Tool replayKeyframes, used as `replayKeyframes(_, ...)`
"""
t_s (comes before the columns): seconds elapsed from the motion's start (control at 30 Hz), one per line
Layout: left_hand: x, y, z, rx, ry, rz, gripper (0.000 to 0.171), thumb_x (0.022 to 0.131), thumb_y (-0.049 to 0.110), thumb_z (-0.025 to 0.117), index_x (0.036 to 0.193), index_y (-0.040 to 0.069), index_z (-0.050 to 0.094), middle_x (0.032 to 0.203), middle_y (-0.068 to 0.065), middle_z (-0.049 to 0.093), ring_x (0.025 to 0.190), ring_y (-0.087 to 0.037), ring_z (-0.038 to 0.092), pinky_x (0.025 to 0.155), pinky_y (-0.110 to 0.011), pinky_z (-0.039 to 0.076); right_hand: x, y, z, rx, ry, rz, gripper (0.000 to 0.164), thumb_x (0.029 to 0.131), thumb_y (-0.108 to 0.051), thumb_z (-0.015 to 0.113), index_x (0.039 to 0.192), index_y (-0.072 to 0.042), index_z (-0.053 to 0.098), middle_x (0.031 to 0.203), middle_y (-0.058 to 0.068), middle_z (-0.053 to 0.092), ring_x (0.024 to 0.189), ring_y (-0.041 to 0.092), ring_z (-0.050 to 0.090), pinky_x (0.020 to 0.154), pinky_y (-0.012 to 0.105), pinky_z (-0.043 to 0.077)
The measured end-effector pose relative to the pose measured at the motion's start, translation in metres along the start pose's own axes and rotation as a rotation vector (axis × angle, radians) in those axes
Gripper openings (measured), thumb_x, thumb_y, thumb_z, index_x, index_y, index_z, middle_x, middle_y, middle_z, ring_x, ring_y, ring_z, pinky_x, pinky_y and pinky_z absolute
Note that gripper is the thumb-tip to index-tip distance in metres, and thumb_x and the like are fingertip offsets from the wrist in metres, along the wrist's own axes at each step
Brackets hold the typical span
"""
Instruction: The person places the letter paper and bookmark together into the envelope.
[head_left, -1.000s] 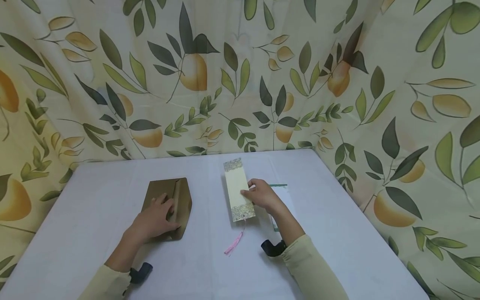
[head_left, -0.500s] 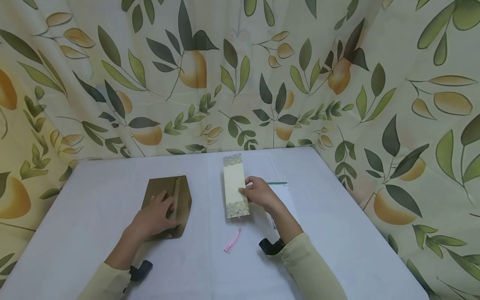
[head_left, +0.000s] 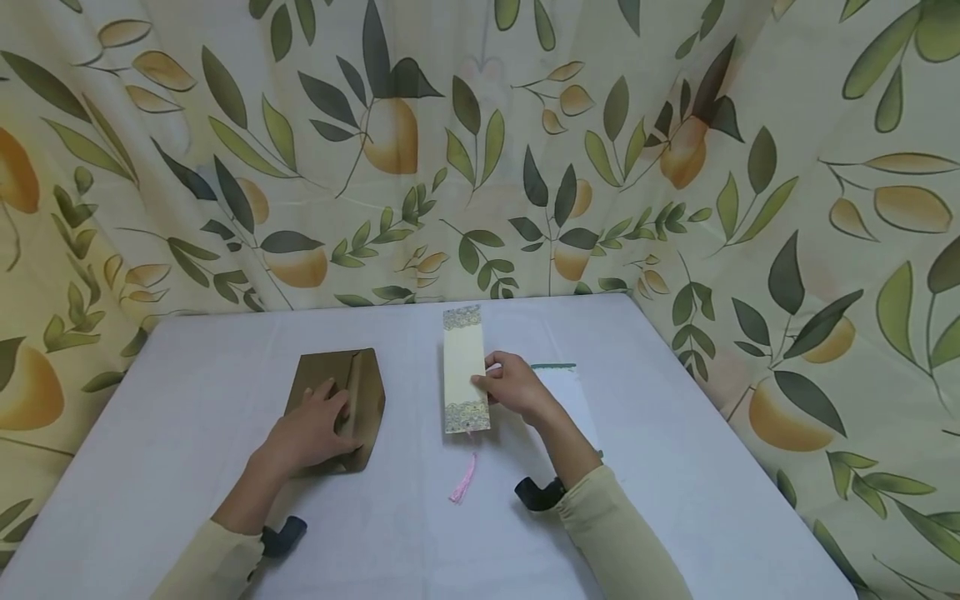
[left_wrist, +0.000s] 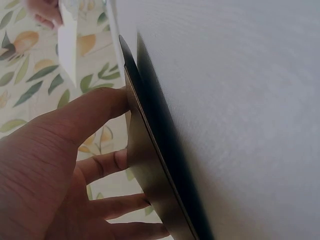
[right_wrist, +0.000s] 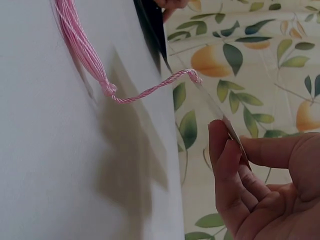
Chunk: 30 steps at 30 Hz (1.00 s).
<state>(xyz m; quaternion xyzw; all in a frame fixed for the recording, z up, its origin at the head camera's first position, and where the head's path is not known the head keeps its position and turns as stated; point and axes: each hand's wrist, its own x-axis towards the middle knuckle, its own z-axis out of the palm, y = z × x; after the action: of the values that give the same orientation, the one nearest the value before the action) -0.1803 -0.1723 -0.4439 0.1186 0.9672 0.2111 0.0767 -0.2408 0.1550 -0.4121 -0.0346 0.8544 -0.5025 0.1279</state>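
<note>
My right hand (head_left: 517, 387) pinches a cream bookmark (head_left: 463, 354) by its right edge, thumb on top and fingers beneath. Silvery lace-patterned bands cross both of its ends. From the near end hangs a pink tassel (head_left: 462, 482) on a twisted cord (right_wrist: 150, 91); in the right wrist view the card is seen nearly edge-on, raised off the white table. On the left, my left hand (head_left: 309, 429) rests spread over a brown envelope (head_left: 366, 392), its pointed flap facing right. In the left wrist view the fingertips (left_wrist: 121, 159) touch its face, and the thumb lies near the edge.
A white card (head_left: 566, 400) with green at its far edge lies partly hidden behind the right forearm. Black curved wrist mounts (head_left: 538, 495) sit under both cuffs. A fruit-and-leaf patterned curtain (head_left: 480, 167) hangs behind the white table (head_left: 420, 533).
The right hand has moved slightly left and away from me with the bookmark, which has turned from tilted to nearly straight. The left hand has stayed on the envelope.
</note>
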Motion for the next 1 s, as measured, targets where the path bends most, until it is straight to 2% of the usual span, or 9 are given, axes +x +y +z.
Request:
replayKeyframes(0.6,-0.003,0.004,-0.002,-0.005,0.010,0.011,0.038,0.084,0.036,0.084,0.099,0.014,0.057,0.154,-0.041,0.030,0.133,-0.072,0.028,0.080,-0.077,0.046,0.003,-0.008,0.012,-0.016,-0.038,-0.028,0.020,0.099,-0.009,0.070,0.112,0.000,0.058,0.091,0.010,0.074,0.074,0.024,0.073,0.078,0.040,0.056)
replayKeyframes(1.0,-0.004,0.003,-0.003,-0.010,0.015,0.017,0.037,0.085,0.034,0.083,0.100,0.014,0.056,0.154,-0.041,0.030,0.133,-0.073,0.027,0.081,-0.077,0.046,0.005,-0.017,0.027,0.012,-0.083,-0.045,0.020,0.099,-0.008,0.070,0.113,0.000,0.058,0.090,0.011,0.075,0.074,0.025,0.074,0.079,0.042,0.056)
